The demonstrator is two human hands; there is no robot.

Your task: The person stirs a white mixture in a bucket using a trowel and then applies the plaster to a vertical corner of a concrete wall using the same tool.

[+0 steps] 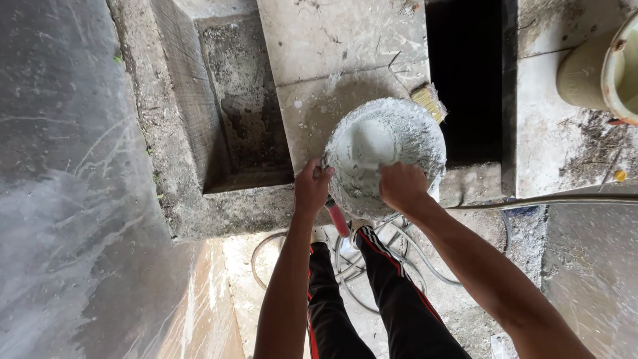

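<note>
At the frame's centre a white-caked bucket (385, 156) sits on the concrete ledge (232, 206), left hand (312, 188) closed on its rim, right hand (401, 187) curled inside, seemingly scraping residue; a steadier grip seems needed.

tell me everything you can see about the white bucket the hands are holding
The bucket is round, seen from above, its inside and rim caked with white, crusty plaster or paint, smoother and paler at the bottom. It rests on the edge of a concrete ledge. The left hand grips its near rim; the right hand reaches over the rim into it. A brush with pale bristles pokes out behind its far edge.
</note>
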